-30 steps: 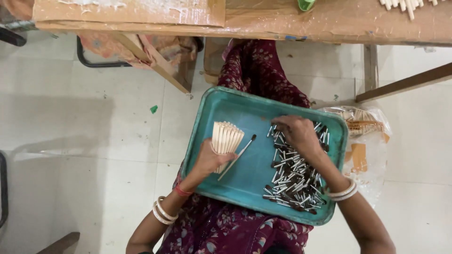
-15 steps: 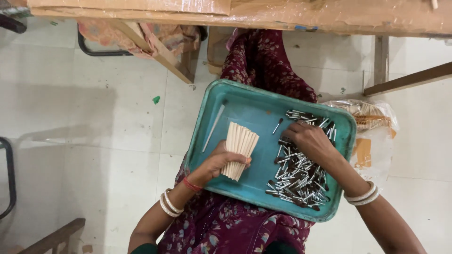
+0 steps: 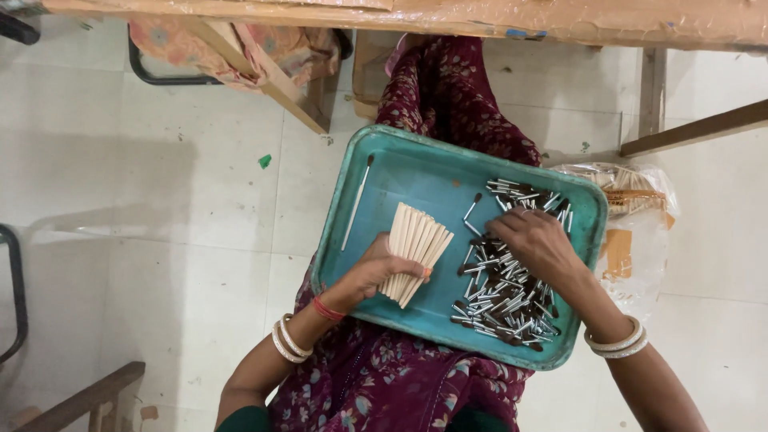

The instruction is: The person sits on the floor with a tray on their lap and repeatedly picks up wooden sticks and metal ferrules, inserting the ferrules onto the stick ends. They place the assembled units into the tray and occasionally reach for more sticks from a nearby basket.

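Note:
A teal tray (image 3: pixel 408 168) rests on my lap. My left hand (image 3: pixel 376 272) grips a fanned bundle of pale wooden sticks (image 3: pixel 416 244) over the tray's left half. My right hand (image 3: pixel 540 244) lies palm-down on a pile of short silver pieces with dark tips (image 3: pixel 500 300) that fills the tray's right half; its fingertips pinch among them. One finished stick with a dark tip (image 3: pixel 356 204) lies alone along the tray's left wall.
A clear plastic bag holding more sticks (image 3: pixel 636 212) sits on the floor right of the tray. A wooden table edge (image 3: pixel 480 16) runs across the top, its slanted legs (image 3: pixel 280 84) at left. A dark metal chair frame (image 3: pixel 12 296) stands far left.
The single dark-tipped stick left my left hand and now lies by the tray's left wall. The stick bundle shifted toward the tray's middle. My right hand stays on the pile.

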